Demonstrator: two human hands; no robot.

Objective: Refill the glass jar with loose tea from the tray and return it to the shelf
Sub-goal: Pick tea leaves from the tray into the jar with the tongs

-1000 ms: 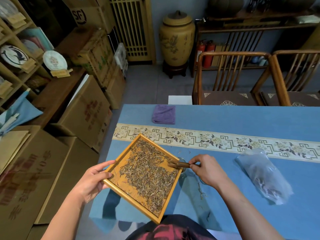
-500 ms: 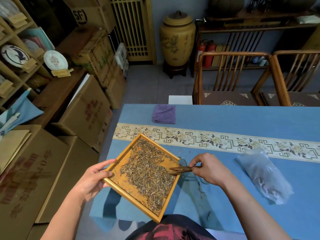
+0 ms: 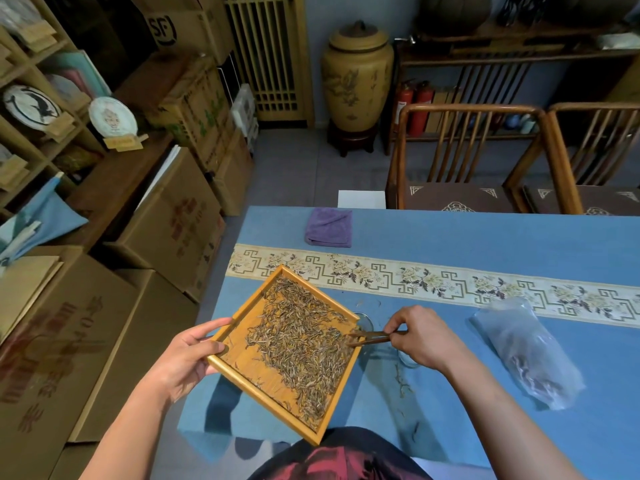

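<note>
Left hand [image 3: 188, 355]: at the near left edge of the table, gripping the left rim of the tray, thumb on top of the rim, fingers underneath.

Tray [image 3: 239, 344]: square, wooden, yellow-orange, held above the near left corner of the table and turned corner-on like a diamond. Whether it tilts cannot be told.

Loose tea [image 3: 301, 344]: thin dark and pale leaves spread over most of the tray, thickest toward its right side and near corner.

Right hand [image 3: 420, 337]: just right of the tray, fingers curled, pinching the handle of a wooden scoop [image 3: 372, 337]. The scoop's tip lies over the tray's right edge among the leaves.

Glass jar [image 3: 363, 318]: clear, standing on the table just behind the tray's right corner, mostly hidden by tray and scoop; only part of its rim shows. Its contents cannot be seen.

Table [image 3: 450, 244]: covered in blue cloth with a cream patterned band running across. A few stray leaves lie on the cloth near the right wrist.

Plastic bag [image 3: 526, 351]: clear, crumpled, lying on the right of the table, well apart from the tray.

Purple cloth [image 3: 329, 227]: folded, at the far left edge of the table.

Two wooden chairs [image 3: 467, 157]: beyond the table.

Large yellow pot [image 3: 356, 74]: lidded, on a dark stand by the far wall.

Cardboard boxes [image 3: 173, 220]: stacked along the left, beside shelves.
</note>
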